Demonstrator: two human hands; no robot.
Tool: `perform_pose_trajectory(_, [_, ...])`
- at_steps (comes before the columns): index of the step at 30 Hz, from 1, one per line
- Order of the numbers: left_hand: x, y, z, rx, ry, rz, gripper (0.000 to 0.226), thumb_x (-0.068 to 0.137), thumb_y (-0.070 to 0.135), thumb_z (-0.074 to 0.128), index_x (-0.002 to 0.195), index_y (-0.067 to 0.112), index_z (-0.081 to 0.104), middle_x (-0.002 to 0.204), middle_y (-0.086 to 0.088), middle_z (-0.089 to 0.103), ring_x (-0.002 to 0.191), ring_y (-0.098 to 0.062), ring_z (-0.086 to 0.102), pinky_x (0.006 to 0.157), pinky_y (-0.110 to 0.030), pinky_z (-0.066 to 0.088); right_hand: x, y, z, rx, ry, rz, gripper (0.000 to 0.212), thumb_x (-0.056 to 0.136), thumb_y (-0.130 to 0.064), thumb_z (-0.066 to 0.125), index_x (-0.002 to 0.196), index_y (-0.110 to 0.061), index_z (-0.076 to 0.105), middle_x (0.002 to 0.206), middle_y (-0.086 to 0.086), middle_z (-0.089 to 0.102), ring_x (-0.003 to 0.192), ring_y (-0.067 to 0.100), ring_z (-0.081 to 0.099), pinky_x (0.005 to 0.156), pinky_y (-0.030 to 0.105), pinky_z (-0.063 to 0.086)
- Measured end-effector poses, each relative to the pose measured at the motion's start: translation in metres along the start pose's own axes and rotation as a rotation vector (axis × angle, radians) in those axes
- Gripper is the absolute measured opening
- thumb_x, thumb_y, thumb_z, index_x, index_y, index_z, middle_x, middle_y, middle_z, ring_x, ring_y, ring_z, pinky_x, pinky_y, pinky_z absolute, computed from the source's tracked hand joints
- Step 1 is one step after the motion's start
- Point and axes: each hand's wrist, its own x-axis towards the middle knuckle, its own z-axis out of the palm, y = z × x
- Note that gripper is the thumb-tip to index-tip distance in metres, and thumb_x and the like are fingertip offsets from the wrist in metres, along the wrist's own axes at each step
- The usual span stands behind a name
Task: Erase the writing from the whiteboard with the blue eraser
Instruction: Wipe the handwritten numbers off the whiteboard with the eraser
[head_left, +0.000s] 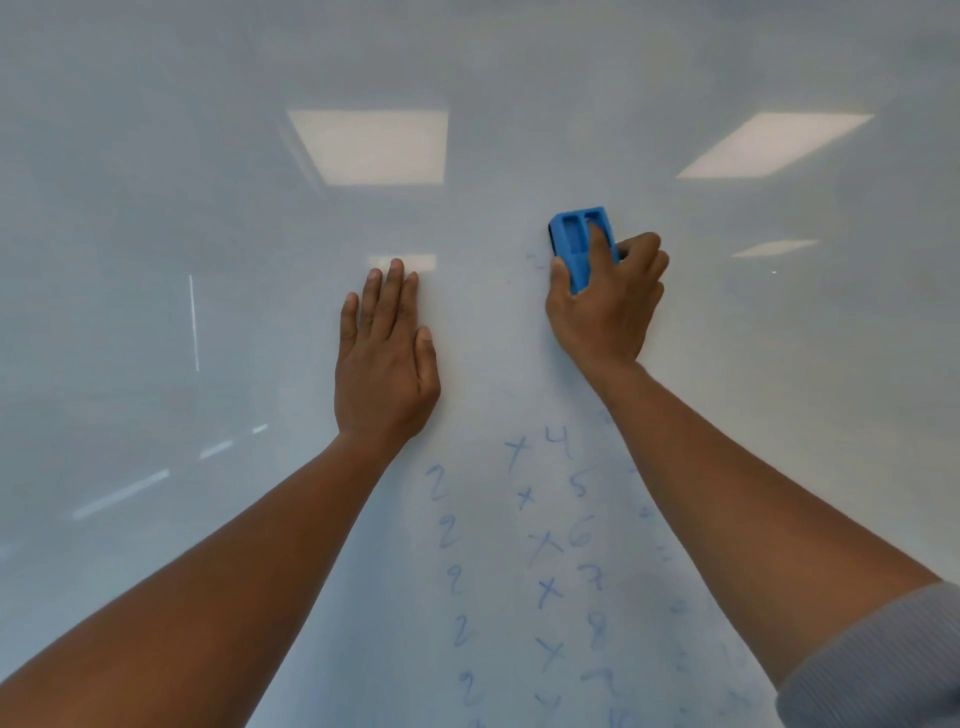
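Observation:
A glossy whiteboard (208, 208) fills the whole view. My right hand (608, 306) grips the blue eraser (574, 241) and presses it flat on the board at upper centre right, index finger lying in its recess. Rows of blue writing (550, 540), a column of 2s, crosses and numbers from 4 downward, run below and between my forearms. Faint smudges sit just left of the eraser. My left hand (387, 358) lies flat on the board, fingers together, left of the eraser and holding nothing.
Ceiling light reflections (371, 148) glare on the board at upper centre and upper right. A thin pale vertical line (194, 322) shows at the left. A grey sleeve (883, 670) is pushed up my right arm at the bottom right.

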Motion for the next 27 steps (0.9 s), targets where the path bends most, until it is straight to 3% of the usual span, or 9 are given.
perform_pose_trajectory(2, [0.000, 0.000, 0.001, 0.004, 0.002, -0.005, 0.058, 0.103, 0.025, 0.031, 0.158, 0.011, 0.024, 0.167, -0.004, 0.018, 0.155, -0.020, 0.010, 0.127, -0.040, 0.005, -0.012, -0.005, 0.001, 0.027, 0.022, -0.049, 0.052, 0.087, -0.041, 0.060, 0.130, -0.012, 0.055, 0.109, 0.016, 0.046, 0.098, 0.031, 0.043, 0.077, 0.038, 0.039])
perform_pose_trajectory(7, [-0.001, -0.002, 0.000, -0.002, 0.002, 0.005, 0.058, 0.103, 0.026, 0.031, 0.159, 0.011, 0.023, 0.167, -0.004, 0.018, 0.156, -0.019, 0.009, 0.128, -0.040, 0.005, -0.076, 0.004, -0.002, 0.005, -0.108, -0.528, 0.052, 0.085, -0.040, 0.059, 0.129, -0.013, 0.057, 0.103, 0.015, 0.048, 0.091, 0.032, 0.047, 0.073, 0.042, 0.042])
perform_pose_trajectory(11, [-0.002, -0.001, 0.000, -0.002, 0.009, 0.008, 0.058, 0.103, 0.026, 0.031, 0.158, 0.011, 0.024, 0.167, -0.003, 0.018, 0.155, -0.018, 0.010, 0.128, -0.040, 0.006, -0.051, 0.029, -0.005, -0.033, 0.004, -0.260, 0.050, 0.087, -0.040, 0.059, 0.128, -0.013, 0.057, 0.104, 0.016, 0.047, 0.093, 0.032, 0.045, 0.073, 0.039, 0.038])
perform_pose_trajectory(17, [-0.002, 0.000, 0.001, 0.004, 0.005, 0.002, 0.058, 0.103, 0.025, 0.031, 0.159, 0.011, 0.023, 0.167, -0.003, 0.017, 0.156, -0.018, 0.008, 0.128, -0.040, 0.005, -0.001, 0.027, -0.007, -0.018, 0.006, 0.073, 0.052, 0.089, -0.040, 0.060, 0.133, -0.012, 0.052, 0.114, 0.016, 0.043, 0.104, 0.033, 0.042, 0.085, 0.045, 0.042])
perform_pose_trajectory(23, [-0.001, -0.001, 0.001, 0.000, 0.008, 0.003, 0.058, 0.103, 0.025, 0.032, 0.158, 0.011, 0.024, 0.167, -0.003, 0.018, 0.156, -0.018, 0.009, 0.128, -0.040, 0.006, -0.073, 0.025, -0.005, 0.016, -0.012, -0.289, 0.049, 0.087, -0.037, 0.061, 0.129, -0.013, 0.057, 0.104, 0.014, 0.047, 0.093, 0.029, 0.044, 0.073, 0.039, 0.038])
perform_pose_trajectory(25, [-0.002, -0.001, 0.001, -0.005, 0.009, 0.002, 0.058, 0.102, 0.025, 0.031, 0.158, 0.011, 0.025, 0.167, -0.003, 0.018, 0.156, -0.018, 0.009, 0.128, -0.039, 0.005, -0.079, 0.033, -0.006, -0.021, -0.004, -0.254, 0.049, 0.087, -0.039, 0.060, 0.130, -0.014, 0.056, 0.104, 0.013, 0.047, 0.093, 0.027, 0.044, 0.073, 0.038, 0.038])
perform_pose_trajectory(27, [-0.002, -0.001, 0.001, -0.005, 0.010, 0.007, 0.058, 0.102, 0.025, 0.031, 0.158, 0.010, 0.025, 0.167, -0.003, 0.019, 0.156, -0.018, 0.009, 0.128, -0.039, 0.005, -0.068, 0.041, -0.007, -0.024, 0.047, -0.054, 0.048, 0.088, -0.038, 0.062, 0.129, -0.013, 0.055, 0.105, 0.015, 0.046, 0.094, 0.029, 0.043, 0.075, 0.040, 0.039])
